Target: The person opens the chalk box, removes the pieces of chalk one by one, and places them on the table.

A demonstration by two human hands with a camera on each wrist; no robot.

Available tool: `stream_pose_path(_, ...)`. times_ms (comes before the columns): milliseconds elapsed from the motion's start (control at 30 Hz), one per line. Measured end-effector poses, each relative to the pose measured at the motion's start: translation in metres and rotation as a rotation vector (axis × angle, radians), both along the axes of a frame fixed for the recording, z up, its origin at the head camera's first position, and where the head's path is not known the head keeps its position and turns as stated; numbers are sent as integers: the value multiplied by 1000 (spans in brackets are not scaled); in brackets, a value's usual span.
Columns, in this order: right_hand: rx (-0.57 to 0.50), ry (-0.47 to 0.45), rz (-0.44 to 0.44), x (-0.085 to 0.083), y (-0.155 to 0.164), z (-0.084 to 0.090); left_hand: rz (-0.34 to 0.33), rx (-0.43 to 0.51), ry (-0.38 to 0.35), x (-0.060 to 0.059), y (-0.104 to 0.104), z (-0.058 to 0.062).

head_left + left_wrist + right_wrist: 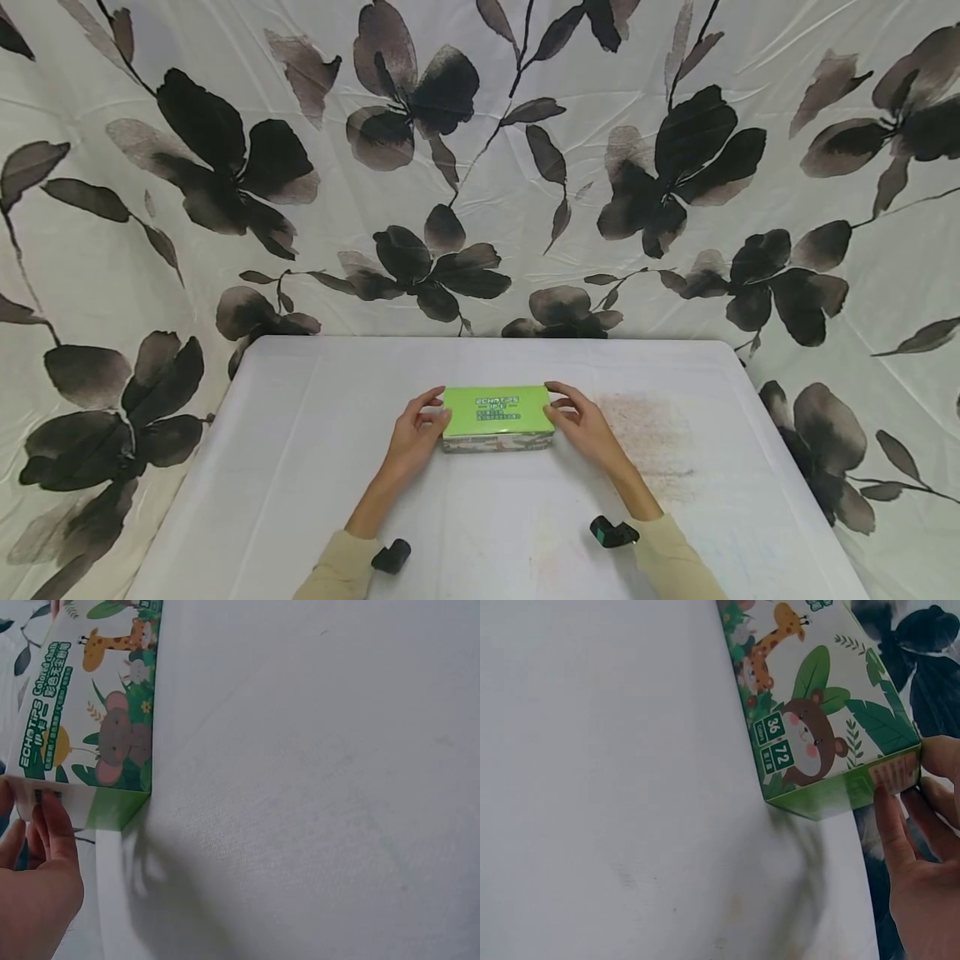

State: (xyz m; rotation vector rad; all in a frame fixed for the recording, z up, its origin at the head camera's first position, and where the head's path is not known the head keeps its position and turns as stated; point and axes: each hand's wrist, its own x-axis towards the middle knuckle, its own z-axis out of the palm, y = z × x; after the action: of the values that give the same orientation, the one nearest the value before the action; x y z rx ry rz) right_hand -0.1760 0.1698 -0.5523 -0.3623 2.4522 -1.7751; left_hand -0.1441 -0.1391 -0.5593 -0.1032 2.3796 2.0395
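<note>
A chalk box (497, 410), lime green on top with white lettering, sits near the middle of the white-covered table. Its front, seen in the left wrist view, bears the words "Colored chalk" with a giraffe and an elephant. The left end of the chalk box is held by my left hand (408, 433), thumb and fingertips against the side. My right hand (591, 429) holds the opposite end in the same way. In the right wrist view, the fingers (891, 825) touch the green end face beside a printed label. The inside of the box is hidden.
White cloth covers the table (315, 500), with reddish-brown smudges (645, 425) to the right of the box. Behind it hangs a floral curtain (540, 200). Black devices sit at the left wrist (392, 557) and the right wrist (611, 532).
</note>
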Motion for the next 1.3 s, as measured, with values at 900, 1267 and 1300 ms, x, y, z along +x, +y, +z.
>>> stream_pose_path(900,11,-2,-38,11,-5,0,-3,-2,-3,11,1,7)
stream_pose_path(1267,50,21,-27,11,-1,4,-9,-7,1,7,1,5)
stream_pose_path(1300,67,34,-23,11,-1,4,-9,-12,2,7,1,5)
